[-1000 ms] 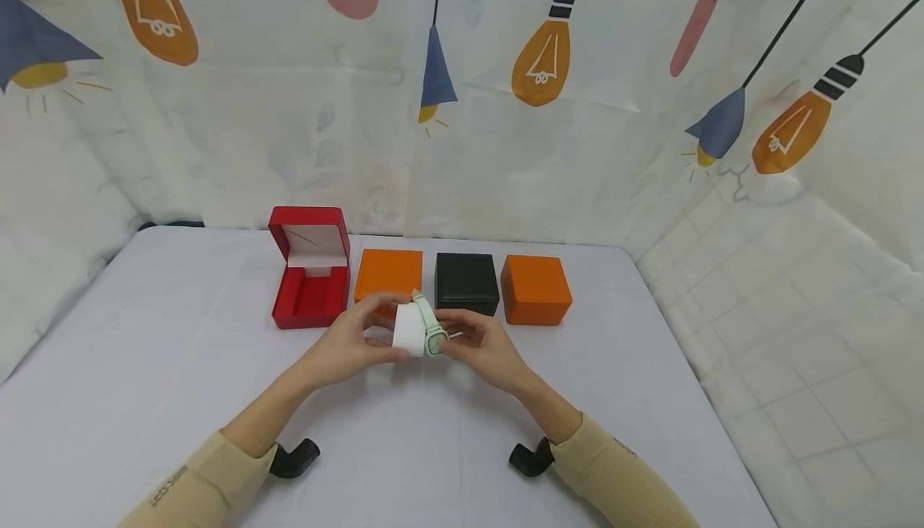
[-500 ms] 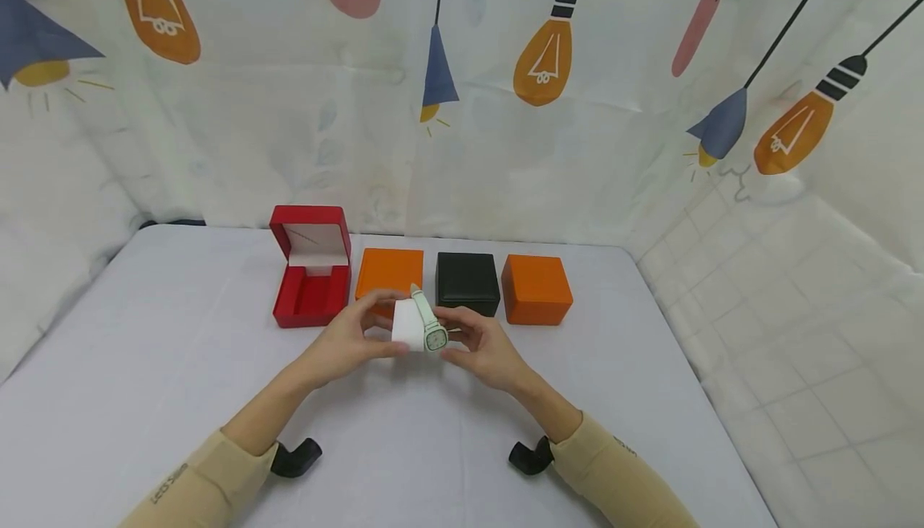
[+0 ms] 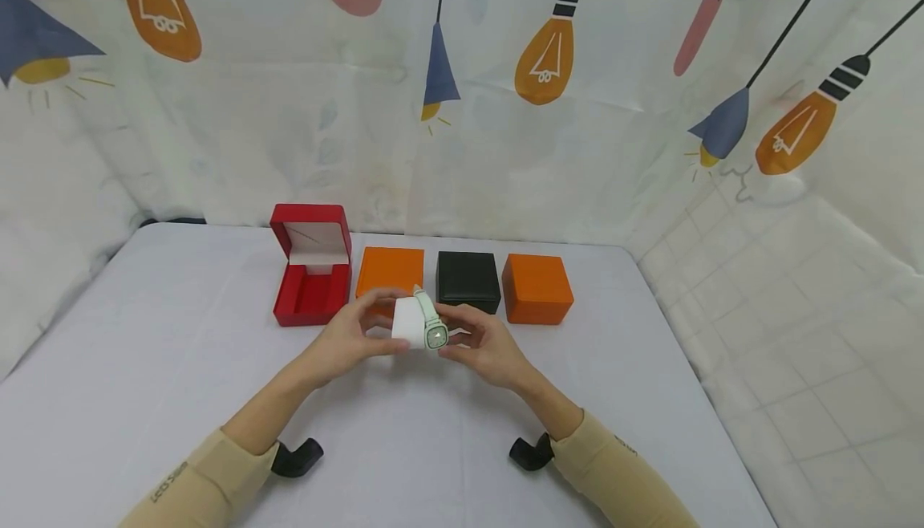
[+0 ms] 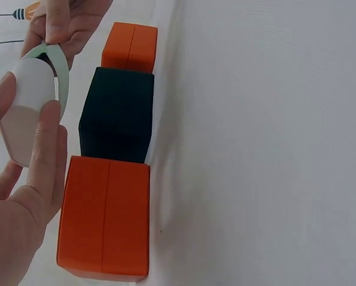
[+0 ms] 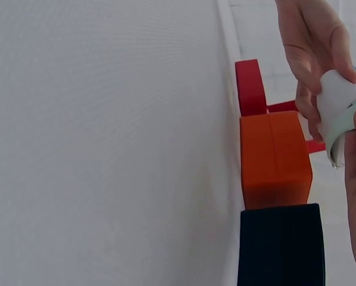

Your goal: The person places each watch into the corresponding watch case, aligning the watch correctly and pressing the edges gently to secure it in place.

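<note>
My left hand [image 3: 358, 337] grips a white watch cushion [image 3: 407, 323] from its left side, thumb near and fingers behind, as the left wrist view also shows. A pale green wristwatch [image 3: 436, 337] with a squarish face lies against the cushion's right side, its strap [image 4: 61, 74] bowed around one end. With thumb and fingers, my right hand [image 3: 485, 347] pinches the watch's strap from the right. Both hands hold these above the table, in front of the closed boxes. The far part of the strap is partly hidden by the right fingers.
Behind the hands stand an open red box [image 3: 310, 319], an orange box [image 3: 390, 267], a black box [image 3: 468, 279] and another orange box [image 3: 537, 291]. A black bent piece [image 3: 299, 458] shows at the left sleeve, another black piece [image 3: 530, 454] at the right. White cloth covers the table [image 3: 433, 464].
The right thumb has slid off the watch face to its lower edge, so the face now shows fully. Cushion and watch have risen slightly and tilted; both arms stay nearly in place.
</note>
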The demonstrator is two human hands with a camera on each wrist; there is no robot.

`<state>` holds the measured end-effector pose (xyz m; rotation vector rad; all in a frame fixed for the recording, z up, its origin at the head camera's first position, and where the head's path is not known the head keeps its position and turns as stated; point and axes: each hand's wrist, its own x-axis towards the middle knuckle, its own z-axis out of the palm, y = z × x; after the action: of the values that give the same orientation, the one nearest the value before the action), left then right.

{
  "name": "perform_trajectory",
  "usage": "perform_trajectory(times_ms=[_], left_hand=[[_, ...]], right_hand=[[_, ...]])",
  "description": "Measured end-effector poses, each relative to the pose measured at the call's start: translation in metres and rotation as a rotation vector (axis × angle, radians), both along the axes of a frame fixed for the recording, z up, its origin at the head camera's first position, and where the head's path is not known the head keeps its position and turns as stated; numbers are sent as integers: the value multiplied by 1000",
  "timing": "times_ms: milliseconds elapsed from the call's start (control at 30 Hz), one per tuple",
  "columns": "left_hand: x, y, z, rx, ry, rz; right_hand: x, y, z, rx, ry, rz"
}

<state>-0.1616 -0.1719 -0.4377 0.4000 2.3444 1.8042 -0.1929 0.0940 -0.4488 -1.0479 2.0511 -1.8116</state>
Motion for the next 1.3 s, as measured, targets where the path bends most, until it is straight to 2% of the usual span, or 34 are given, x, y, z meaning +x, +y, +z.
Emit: perform_trajectory(times_ms=[333, 567, 900, 1300], left_hand=[[0, 4, 0, 10, -11, 21], [0, 7, -2, 22, -25, 27], [-1, 5, -5, 60, -80, 14], [-4, 4, -6, 135, -142, -7]], right_hand=[[-2, 4, -2, -15, 13, 12], [-4, 5, -4, -54, -10, 31], [-2, 4, -6, -104, -33, -2], [0, -1, -6, -113, 63, -87]])
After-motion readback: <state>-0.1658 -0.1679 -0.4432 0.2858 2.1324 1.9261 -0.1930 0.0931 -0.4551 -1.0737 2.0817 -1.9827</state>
